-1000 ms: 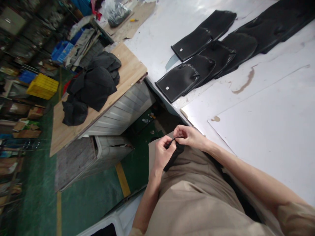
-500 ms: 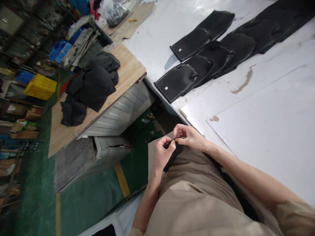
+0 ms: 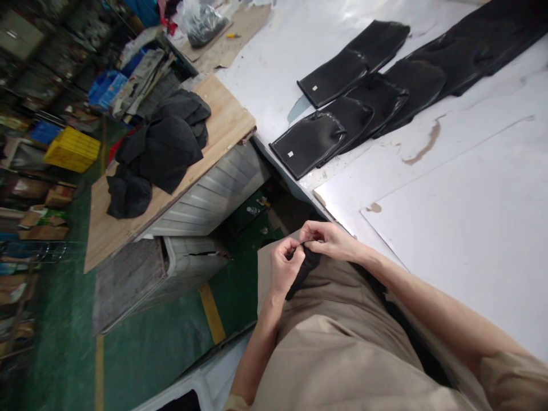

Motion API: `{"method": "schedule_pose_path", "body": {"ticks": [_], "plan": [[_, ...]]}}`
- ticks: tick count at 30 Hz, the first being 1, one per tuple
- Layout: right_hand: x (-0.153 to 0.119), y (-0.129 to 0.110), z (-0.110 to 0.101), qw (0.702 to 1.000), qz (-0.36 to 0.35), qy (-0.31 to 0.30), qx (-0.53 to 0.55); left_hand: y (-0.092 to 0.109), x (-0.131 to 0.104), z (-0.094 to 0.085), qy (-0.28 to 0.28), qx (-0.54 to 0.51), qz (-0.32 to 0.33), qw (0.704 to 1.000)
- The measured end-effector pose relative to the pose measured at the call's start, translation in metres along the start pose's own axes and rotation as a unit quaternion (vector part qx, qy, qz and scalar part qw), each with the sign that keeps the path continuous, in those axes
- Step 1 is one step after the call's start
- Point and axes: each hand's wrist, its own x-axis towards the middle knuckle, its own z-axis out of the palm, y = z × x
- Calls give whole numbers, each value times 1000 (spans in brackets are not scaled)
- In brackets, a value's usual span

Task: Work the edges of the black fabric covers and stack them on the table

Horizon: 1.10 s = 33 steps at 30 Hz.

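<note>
Close in front of my body, my left hand [image 3: 284,267] and my right hand [image 3: 329,240] are closed in pinches, fingertips almost meeting. Between them they grip the edge of a black fabric piece [image 3: 307,267], which hangs down against my tan clothing. Most of its shape is hidden behind the fingers and left wrist. On the white table to the upper right lie several flat black pouch-like pieces [image 3: 310,141], overlapping in a row. The nearest ones carry small white labels.
A pile of black cloth [image 3: 165,148] rests on a wooden board [image 3: 226,105] to the left. The white table [image 3: 471,205] borders my right arm. Further off are a yellow crate [image 3: 72,149], a clear plastic bag [image 3: 199,25] and shelves. A white bin [image 3: 214,379] stands at the bottom.
My right hand has dipped slightly and the pinched edge between the hands looks less stretched. Both hands keep their hold on the black fabric piece.
</note>
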Motion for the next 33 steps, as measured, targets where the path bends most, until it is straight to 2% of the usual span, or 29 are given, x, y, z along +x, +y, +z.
{"method": "schedule_pose_path", "body": {"ticks": [3,5,12,19,24,28,30,33], "plan": [[0,-3,-11,997,17,-72,22,-2,0,-4,2,-19,-10,1000],[-1,-3,-15,995,25,-92,20,-2,1,-6,-4,-23,-11,1000],[-1,1,-13,994,-11,-77,-82,3,0,-5,-15,-14,-6,1000],[-1,-4,-14,989,-27,-88,-113,4,1,-5,-30,-5,-5,1000],[-1,-5,-11,994,-22,-88,-54,4,2,-8,-42,-4,12,999],[-1,-4,-12,998,-9,-50,33,6,0,-11,-81,-6,28,996],[-2,-4,-15,998,-9,-47,38,7,-1,-10,-90,-5,20,996],[-4,-5,-22,998,0,-64,17,7,-1,-9,-75,-14,-1,997]]}}
